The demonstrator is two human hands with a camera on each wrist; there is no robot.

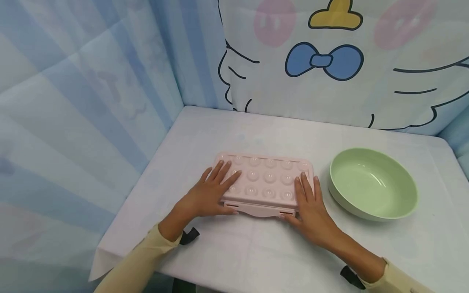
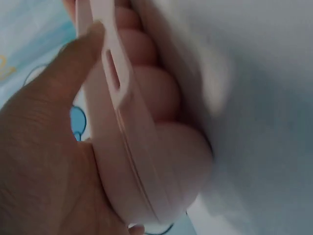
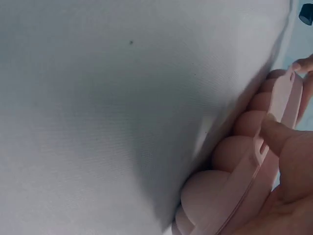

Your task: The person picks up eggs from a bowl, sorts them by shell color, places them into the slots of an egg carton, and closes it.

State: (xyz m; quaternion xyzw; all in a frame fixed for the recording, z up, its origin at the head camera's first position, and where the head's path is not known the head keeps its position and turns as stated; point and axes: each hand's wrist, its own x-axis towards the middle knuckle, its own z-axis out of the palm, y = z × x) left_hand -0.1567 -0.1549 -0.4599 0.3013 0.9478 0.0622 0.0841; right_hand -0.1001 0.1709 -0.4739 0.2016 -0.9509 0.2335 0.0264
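A pink ice ball tray (image 1: 261,179) with a lid of round bumps lies flat on the table in the head view. My left hand (image 1: 210,195) rests on its left end, fingers spread across the lid, thumb at the front edge. At the right end, my right hand (image 1: 311,217) lies with straight fingers on the lid and its thumb at the front flap (image 1: 256,209). In the left wrist view the thumb touches the slotted flap (image 2: 113,68), above the rounded cups (image 2: 156,93). The right wrist view shows the right thumb (image 3: 276,132) against the same flap.
A light green bowl (image 1: 373,183) stands right of the tray, close to the right hand. White cloth (image 1: 205,134) covers the table, and a printed curtain (image 1: 311,97) hangs behind it. Another curtain (image 1: 91,122) borders the left side.
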